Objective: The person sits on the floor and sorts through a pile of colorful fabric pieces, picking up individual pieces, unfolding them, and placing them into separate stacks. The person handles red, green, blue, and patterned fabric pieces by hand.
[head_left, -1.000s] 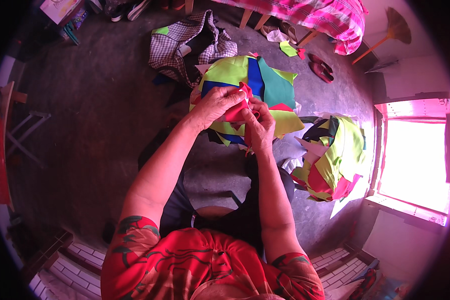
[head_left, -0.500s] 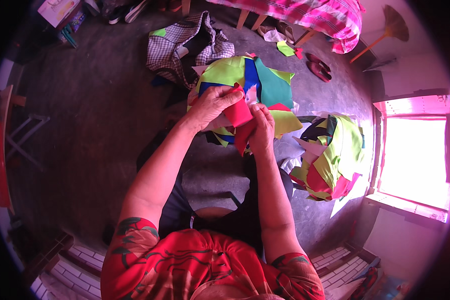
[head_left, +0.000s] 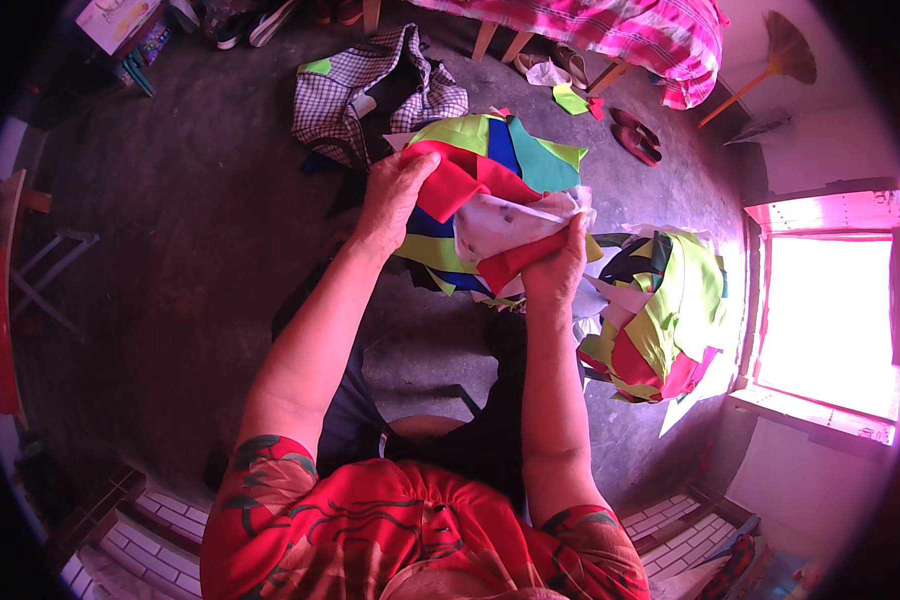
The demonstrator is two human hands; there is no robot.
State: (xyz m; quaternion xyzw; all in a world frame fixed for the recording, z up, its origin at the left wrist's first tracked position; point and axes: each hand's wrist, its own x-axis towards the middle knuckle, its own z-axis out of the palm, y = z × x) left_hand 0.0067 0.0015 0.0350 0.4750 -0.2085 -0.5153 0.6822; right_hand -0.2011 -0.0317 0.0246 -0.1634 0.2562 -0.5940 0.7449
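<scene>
Head view: the left hand (head_left: 395,205) grasps a red cloth (head_left: 448,190) by its left end, thumb on top, and the right hand (head_left: 558,268) grips a lower red flap (head_left: 515,262) together with a whitish cloth (head_left: 505,225) — whether the red parts join cannot be told. All are held spread over a multicoloured scrap pile (head_left: 457,133) — a second scrap heap (head_left: 680,305) stands to the right, near the window (head_left: 830,325).

My left fingers (head_left: 425,164) could pass leftward over bare floor (head_left: 170,240); a scrap heap (head_left: 504,150) blocks the way ahead, and a second heap (head_left: 682,305) stands near my right fingers (head_left: 576,232).
</scene>
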